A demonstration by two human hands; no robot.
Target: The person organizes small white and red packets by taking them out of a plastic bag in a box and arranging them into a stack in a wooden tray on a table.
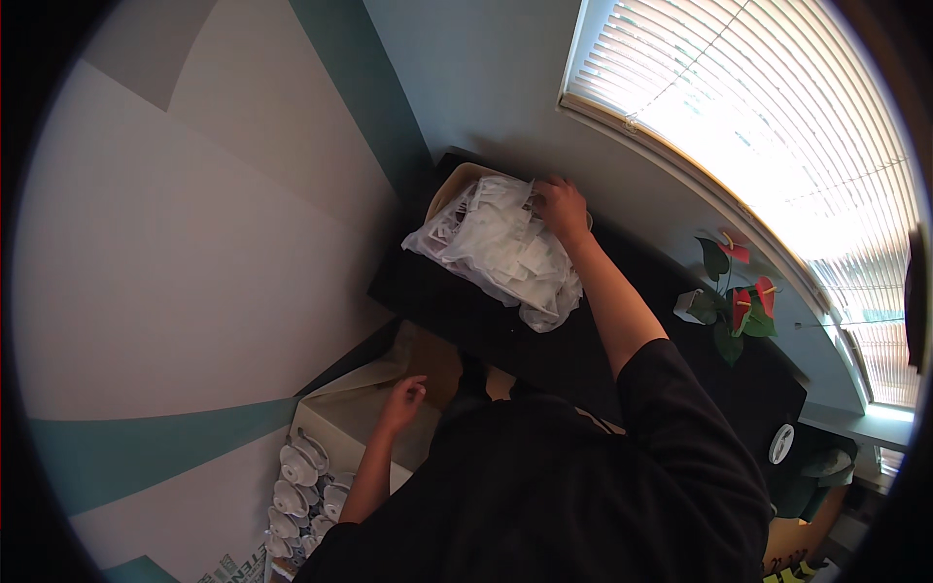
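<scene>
Teal and off-white shapes cover the wall [204, 243] across the left side of the room, while slatted blinds glow in a bright window [748, 126] at far right. Below it stands a black table [632, 369], and at its near side is a person in a black short-sleeved shirt [564, 496]. An open, pale box [360, 418] sits at near left, lower than the tabletop. On the far left part of the table, a tan bin [452, 185] carries a translucent plastic bag [428, 243] and a heap of flat white packets [501, 233], some overhanging its near side. Red flowers and green leaves rise from a potted plant [743, 306] toward the right. Rounded white pieces [292, 491] cluster at near left, beside the box. The right hand [561, 206] reaches to the heap's far right edge, fingers bent down; whether they grasp a packet cannot be told. The left hand [405, 400] hangs over the box, its grip released, fingers loosely curled. A small white disc [780, 443] rests at the table's right end.
</scene>
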